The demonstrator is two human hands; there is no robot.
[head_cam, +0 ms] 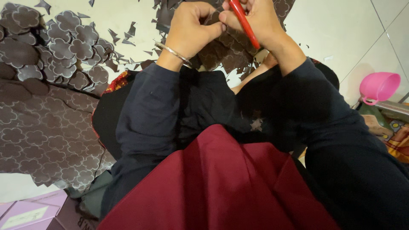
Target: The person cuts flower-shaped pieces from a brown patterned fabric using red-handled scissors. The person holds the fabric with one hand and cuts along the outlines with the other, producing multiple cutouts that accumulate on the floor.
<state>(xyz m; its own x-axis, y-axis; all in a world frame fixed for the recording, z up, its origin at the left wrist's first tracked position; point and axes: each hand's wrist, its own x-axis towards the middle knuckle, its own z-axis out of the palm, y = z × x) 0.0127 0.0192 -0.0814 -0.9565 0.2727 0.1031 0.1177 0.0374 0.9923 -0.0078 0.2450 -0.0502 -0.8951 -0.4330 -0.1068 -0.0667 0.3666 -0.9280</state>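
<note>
My left hand (191, 30) grips a dark brown printed sheet piece (221, 51) near the top of the view, a thin metal bangle (172, 52) on its wrist. Right beside it, my right hand (255, 19) is closed around the red handle of a cutting tool (245, 23), pressed against the same brown piece; the tool's working end is hidden by the fingers. Both arms wear dark blue sleeves. A dark red cloth (221, 187) covers my lap.
A heap of cut brown flower shapes (59, 47) lies at the upper left on the pale tiled floor. Below it spreads a brown sheet printed with flower outlines (42, 136). Small brown offcuts (128, 36) are scattered. A pink plastic cup (379, 87) sits right; purple boxes (30, 211) lower left.
</note>
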